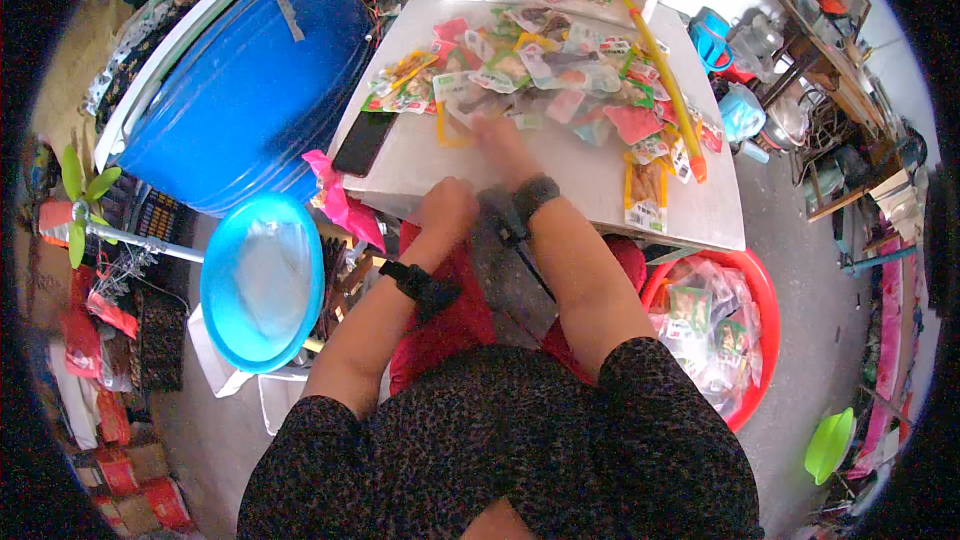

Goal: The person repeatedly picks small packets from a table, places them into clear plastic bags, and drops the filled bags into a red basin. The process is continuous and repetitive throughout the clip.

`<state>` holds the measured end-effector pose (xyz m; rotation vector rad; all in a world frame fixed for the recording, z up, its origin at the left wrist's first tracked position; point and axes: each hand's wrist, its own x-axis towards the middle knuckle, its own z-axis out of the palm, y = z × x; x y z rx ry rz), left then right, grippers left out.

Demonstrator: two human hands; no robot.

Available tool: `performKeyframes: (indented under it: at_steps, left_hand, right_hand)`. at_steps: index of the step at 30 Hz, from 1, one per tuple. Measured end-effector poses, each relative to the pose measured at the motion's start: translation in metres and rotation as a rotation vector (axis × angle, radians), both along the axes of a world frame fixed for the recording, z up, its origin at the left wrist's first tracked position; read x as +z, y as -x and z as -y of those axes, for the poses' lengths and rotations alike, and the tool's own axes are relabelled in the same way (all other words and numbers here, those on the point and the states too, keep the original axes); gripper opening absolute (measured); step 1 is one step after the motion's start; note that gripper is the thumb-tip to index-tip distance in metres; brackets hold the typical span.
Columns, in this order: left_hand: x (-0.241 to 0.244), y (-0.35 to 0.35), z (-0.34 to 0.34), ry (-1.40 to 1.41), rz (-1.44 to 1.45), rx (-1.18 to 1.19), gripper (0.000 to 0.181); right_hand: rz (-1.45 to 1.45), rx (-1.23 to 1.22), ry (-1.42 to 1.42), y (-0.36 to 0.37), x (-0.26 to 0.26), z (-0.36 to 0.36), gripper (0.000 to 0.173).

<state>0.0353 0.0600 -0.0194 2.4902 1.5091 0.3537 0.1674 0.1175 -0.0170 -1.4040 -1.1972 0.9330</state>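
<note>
My left hand (448, 208) is at the table's near edge, its fingers curled; what it may hold is hidden. Over the white table (555, 165), my right hand (499, 142) is blurred beside a clear packet with a yellow border (452, 127); whether it grips the packet cannot be made out. Many small plastic food packets (555, 64) lie heaped beyond both hands. Apart from the heap, a yellow-edged packet (645, 191) lies near the front right edge. A yellow stick with orange ends (660, 64) leans from a white foam box (637, 4) holding more packets.
A dark phone (365, 142) lies at the table's left edge, beside a pink plastic bag (345, 202). A blue basin (206, 289) and a large blue barrel (247, 90) stand at left. At right, below the table, a red tub (771, 337) holds packets. A green plastic item (829, 446) is farther right.
</note>
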Motion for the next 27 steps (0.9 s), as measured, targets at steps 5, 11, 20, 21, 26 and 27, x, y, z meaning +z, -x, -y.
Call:
performKeyframes:
  at_steps: [5, 11, 20, 21, 26, 27]
  left_hand:
    - [-0.011, 0.002, 0.000, -0.162, 0.037, -0.072, 0.012]
    - [0.003, -0.006, -0.004, -0.308, 0.068, -0.139, 0.010]
    - [-0.006, -0.038, -0.010, -0.131, 0.008, -0.142, 0.013]
    - [-0.004, -0.041, -0.009, -0.085, 0.010, -0.130, 0.013]
    - [-0.002, -0.045, -0.011, 0.102, 0.121, -0.021, 0.019]
    - [-0.001, -0.045, -0.012, 0.128, 0.126, -0.008, 0.020]
  right_hand:
    - [0.626, -0.201, -0.263, -0.013, -0.034, 0.010, 0.020]
    - [1.068, -0.277, -0.192, -0.073, -0.031, 0.064, 0.014]
    - [-0.496, -0.512, -0.229, -0.103, 0.008, 0.148, 0.021]
    - [-0.558, -0.479, -0.248, -0.100, 0.016, 0.157, 0.021]
    - [-0.638, -0.453, -0.097, -0.083, 0.010, 0.170, 0.018]
    - [-0.647, -0.415, -0.071, -0.083, 0.006, 0.170, 0.017]
